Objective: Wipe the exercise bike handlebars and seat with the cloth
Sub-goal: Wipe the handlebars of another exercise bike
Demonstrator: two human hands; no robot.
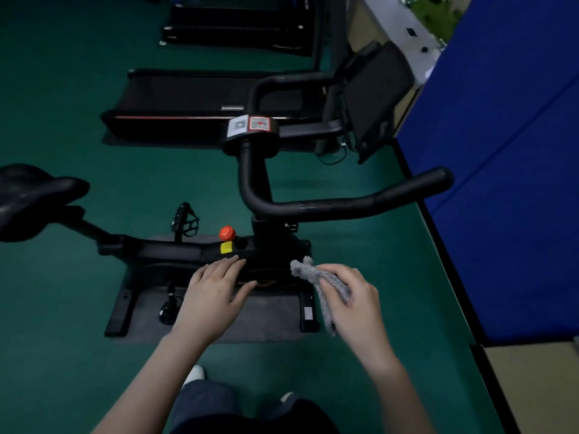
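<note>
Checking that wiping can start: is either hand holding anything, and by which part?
The right hand grips the grey cloth around its middle, both ends sticking out. The left hand holds nothing.

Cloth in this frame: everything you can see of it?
The cloth is grey and fuzzy, like microfibre, bunched into a loose rope. The right hand grips its middle, fingers curled round it. A tufted end sticks out above the fingers, and the other end hangs below the palm. It is held in the air, touching neither handlebars nor seat. The left hand is apart from it.
</note>
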